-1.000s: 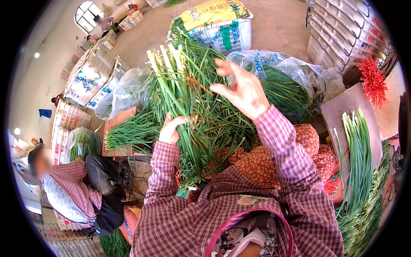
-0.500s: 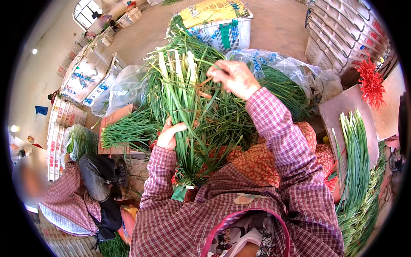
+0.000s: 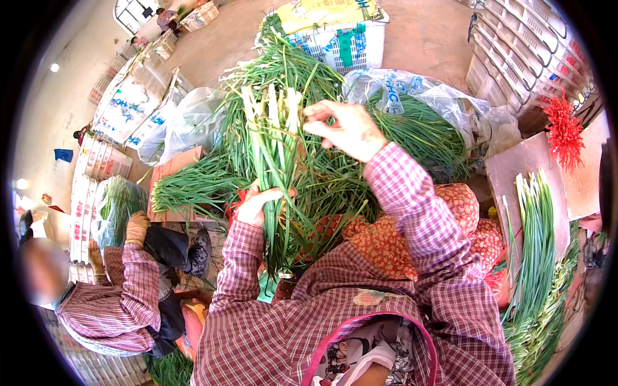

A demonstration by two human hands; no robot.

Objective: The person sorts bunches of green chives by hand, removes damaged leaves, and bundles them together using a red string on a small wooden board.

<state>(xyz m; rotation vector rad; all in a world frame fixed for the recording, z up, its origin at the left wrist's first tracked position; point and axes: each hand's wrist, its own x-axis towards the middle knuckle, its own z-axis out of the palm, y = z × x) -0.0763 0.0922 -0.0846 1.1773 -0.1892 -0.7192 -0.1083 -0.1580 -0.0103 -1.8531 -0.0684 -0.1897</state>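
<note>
My left hand (image 3: 257,204) is wrapped round the leafy middle of a bunch of garlic chives (image 3: 273,145). Its pale stem ends point away from me, and the green leaves hang down toward my lap. Just right of the stem ends, my right hand (image 3: 347,127) is closed in a pinch, thumb against fingers. What lies in that pinch, if anything, is too small to make out. Beneath and beyond both hands spreads a large heap of loose garlic chives (image 3: 302,71).
A sorted pile of chives (image 3: 537,238) lies on a board (image 3: 505,167) at right, below red ties (image 3: 566,138). Clear plastic (image 3: 479,112) partly covers more chives. A white crate (image 3: 364,48) stands beyond. At left sits a co-worker (image 3: 106,302); stacked crates (image 3: 528,51) rise far right.
My right hand has drawn down and slightly left; the green leaf and brownish strand at its fingers no longer show there. My left hand keeps its hold. The co-worker's gloved hand has come up.
</note>
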